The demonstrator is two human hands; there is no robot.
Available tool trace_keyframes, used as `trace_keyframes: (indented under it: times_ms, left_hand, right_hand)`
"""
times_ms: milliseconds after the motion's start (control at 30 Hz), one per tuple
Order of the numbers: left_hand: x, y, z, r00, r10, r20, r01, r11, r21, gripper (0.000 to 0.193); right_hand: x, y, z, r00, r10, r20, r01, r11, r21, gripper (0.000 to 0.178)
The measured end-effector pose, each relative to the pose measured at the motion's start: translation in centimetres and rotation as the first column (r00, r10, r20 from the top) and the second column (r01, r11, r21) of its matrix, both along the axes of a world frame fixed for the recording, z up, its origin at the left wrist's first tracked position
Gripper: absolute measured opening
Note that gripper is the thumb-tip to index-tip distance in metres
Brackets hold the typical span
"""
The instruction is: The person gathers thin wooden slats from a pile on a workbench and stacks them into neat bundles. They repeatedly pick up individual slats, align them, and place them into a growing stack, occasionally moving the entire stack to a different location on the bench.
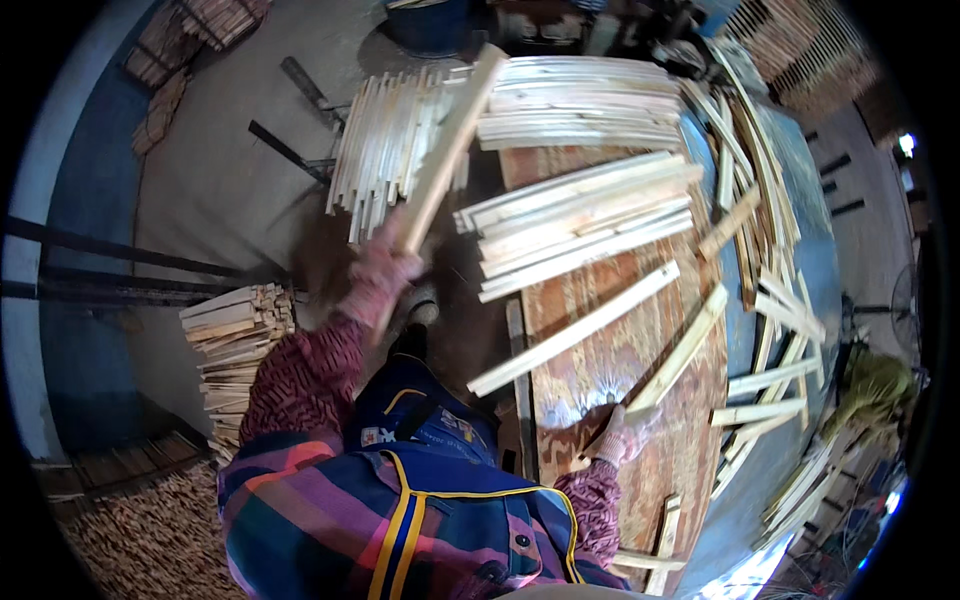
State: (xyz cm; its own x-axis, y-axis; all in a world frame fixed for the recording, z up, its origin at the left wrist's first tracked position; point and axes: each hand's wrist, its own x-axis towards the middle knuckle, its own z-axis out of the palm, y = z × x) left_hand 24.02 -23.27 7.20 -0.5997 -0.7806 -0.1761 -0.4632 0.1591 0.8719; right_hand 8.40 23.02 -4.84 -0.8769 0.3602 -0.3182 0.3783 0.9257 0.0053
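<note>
Left grip (385, 265) blurred, plaid garment (300, 515) cut off

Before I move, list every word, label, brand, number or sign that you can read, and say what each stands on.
No text can be read clearly.
Blue apron: small pale print low on its front, too small and blurred to read.
Raised wooden strip in the left hand: no lettering visible.
Lower wooden strip at the right hand: no lettering visible.

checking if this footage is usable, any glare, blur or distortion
Head view throughout: the left hand and its raised wooden strip look motion-blurred; glare whitens the wooden board near the right hand; the blue wall bows along the black rim.
</note>
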Motion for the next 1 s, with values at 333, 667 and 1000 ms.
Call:
trace_keyframes:
  times_ms: [333,667,1000]
  left_hand:
    - [-7.6,-26.9,-24.4,0.951,0.302,0.064,-0.287,0.787,0.547,0.074]
    - [-22.8,-33.0,-34.4,0.8,-0.396,0.451,0.248,0.903,0.352,0.045]
    - [-27.0,-31.1,-36.3,0.764,-0.413,0.496,0.366,0.91,0.194,0.048]
  right_hand:
    - [6.2,-17.0,2.6,0.995,-0.092,0.039,0.089,0.993,0.083,0.086]
    - [3.6,-17.6,-1.9,0.993,-0.093,-0.077,0.098,0.993,0.063,0.097]
    - [4.3,-16.3,-2.2,0.993,0.003,-0.12,0.008,0.996,0.091,0.101]
